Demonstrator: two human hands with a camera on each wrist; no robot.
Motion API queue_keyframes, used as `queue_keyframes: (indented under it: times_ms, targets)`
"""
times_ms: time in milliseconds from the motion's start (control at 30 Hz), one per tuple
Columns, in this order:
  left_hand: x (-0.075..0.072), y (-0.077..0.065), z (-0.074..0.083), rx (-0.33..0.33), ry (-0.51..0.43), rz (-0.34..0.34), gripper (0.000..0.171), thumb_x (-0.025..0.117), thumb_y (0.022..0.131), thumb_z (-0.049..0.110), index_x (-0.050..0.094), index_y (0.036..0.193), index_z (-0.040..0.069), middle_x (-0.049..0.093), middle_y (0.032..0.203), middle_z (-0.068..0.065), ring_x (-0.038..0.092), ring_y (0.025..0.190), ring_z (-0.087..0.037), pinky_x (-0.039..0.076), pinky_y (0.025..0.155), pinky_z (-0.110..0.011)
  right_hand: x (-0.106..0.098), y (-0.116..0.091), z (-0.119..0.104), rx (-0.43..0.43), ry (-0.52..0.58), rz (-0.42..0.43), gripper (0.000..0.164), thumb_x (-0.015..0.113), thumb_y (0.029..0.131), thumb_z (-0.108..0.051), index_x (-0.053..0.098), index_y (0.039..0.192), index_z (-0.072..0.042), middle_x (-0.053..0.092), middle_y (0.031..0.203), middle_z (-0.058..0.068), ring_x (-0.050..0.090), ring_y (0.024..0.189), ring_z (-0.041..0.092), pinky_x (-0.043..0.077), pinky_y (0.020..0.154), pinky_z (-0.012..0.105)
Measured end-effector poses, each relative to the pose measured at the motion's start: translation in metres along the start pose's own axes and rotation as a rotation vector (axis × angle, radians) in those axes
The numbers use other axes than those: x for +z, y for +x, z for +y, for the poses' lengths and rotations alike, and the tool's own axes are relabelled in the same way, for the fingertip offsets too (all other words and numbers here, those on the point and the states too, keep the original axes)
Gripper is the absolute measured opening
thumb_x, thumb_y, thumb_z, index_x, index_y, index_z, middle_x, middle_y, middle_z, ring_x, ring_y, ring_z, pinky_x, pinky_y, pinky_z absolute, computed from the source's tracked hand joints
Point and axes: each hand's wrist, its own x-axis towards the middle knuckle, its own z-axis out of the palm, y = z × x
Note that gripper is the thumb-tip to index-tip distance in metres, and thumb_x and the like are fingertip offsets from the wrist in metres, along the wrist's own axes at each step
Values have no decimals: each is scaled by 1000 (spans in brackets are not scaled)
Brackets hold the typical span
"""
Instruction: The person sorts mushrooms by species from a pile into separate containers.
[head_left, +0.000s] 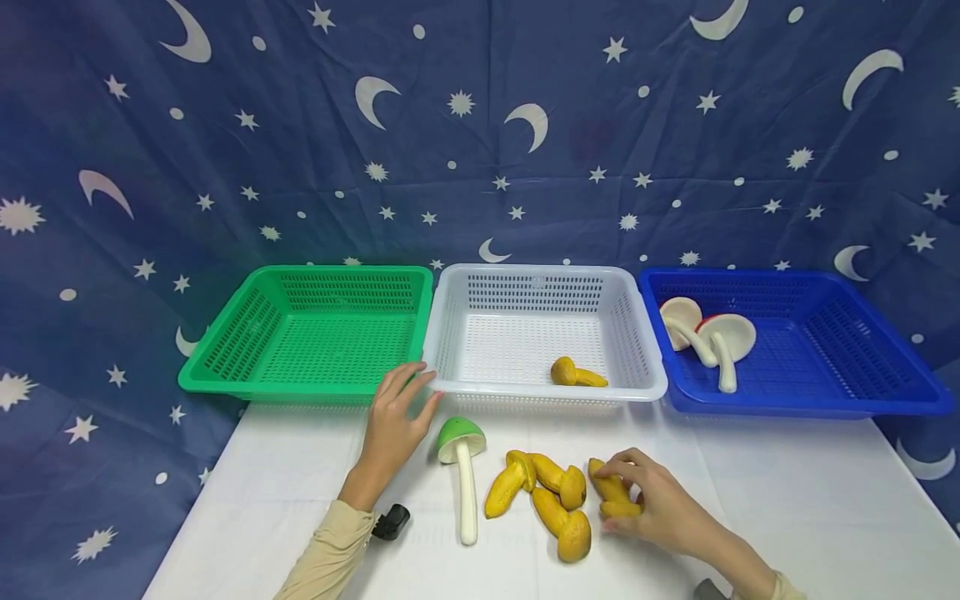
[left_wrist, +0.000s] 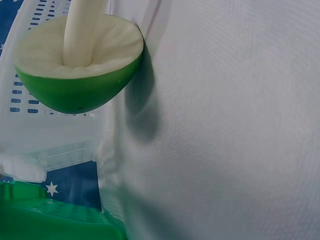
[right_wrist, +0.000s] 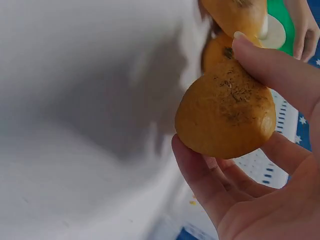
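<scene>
At the desk [head_left: 787,508], a mushroom [right_wrist: 225,117] is pinched in the fingers of the right hand [head_left: 663,504] — neighbours [head_left: 573,535] could be bumped by low lifting — while the left hand [head_left: 396,425] is spread.

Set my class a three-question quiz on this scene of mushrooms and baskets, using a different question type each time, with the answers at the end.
1. Count: How many mushrooms lie inside the blue basket?

2. Fill in: The long-stemmed mushroom lying nearest the left hand has a ____ cap.

3. Choose: What does the right hand hold?
A) a basket rim
B) a yellow mushroom
C) nothing

Key:
1. Two.
2. Green.
3. B; the right wrist view shows thumb and fingers gripping it.
</scene>
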Motion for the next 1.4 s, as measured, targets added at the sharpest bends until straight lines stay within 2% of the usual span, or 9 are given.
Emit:
queue_keyframes:
  times_ms: [200, 367, 500, 800, 1067, 1233, 1400]
  targets:
    - [0, -1, -1, -12, 1, -7, 31, 76, 79, 15, 69, 107, 1, 62, 118, -15, 51, 117, -33, 40, 103, -43, -13, 4, -6, -38, 12, 61, 52, 87, 66, -23, 65, 112, -13, 55, 112, 1, 51, 85, 14, 49, 59, 20]
    - [1, 0, -1, 3, -1, 3, 32, 77, 78, 14, 69, 106, 1, 62, 117, -15, 51, 116, -35, 40, 102, -44, -24, 6, -14, -69, -9, 97, 52, 87, 66, -21, 66, 112, -12, 55, 114, 3, 52, 86, 14, 49, 58, 19]
    - [1, 0, -1, 2, -6, 7, 32, 77, 78, 13, 69, 106, 1, 62, 117, -15, 51, 116, -35, 40, 102, -44, -35, 6, -21, -84, -21, 103, 52, 87, 67, -25, 67, 113, -12, 55, 115, 3, 52, 87, 14, 49, 60, 19]
    - [1, 0, -2, 18, -3, 14, 32, 77, 78, 14, 69, 106, 1, 62, 117, -16, 52, 115, -34, 40, 102, -45, -56, 12, -35, -109, -56, 137, 53, 88, 65, -17, 66, 113, -10, 55, 117, 7, 51, 87, 17, 50, 59, 19]
    - [1, 0, -2, 22, -3, 16, 31, 76, 78, 15, 69, 106, 1, 63, 116, -15, 52, 115, -33, 41, 102, -44, -69, 21, -39, -138, -77, 164, 51, 87, 65, -14, 68, 112, -10, 56, 117, 10, 53, 86, 20, 50, 56, 19]
    - [1, 0, -2, 24, -6, 22, 31, 76, 78, 14, 70, 105, 1, 63, 116, -15, 52, 115, -33, 41, 101, -44, -76, 29, -40, -148, -103, 180, 51, 88, 65, -13, 68, 111, -7, 56, 117, 11, 53, 84, 18, 52, 60, 20]
    - [1, 0, -2, 23, -7, 21, 31, 77, 78, 13, 70, 105, 1, 63, 116, -15, 52, 115, -33, 41, 101, -43, -84, 37, -41, -199, -130, 215, 52, 88, 65, -14, 67, 111, -6, 57, 115, 10, 54, 84, 17, 53, 63, 21]
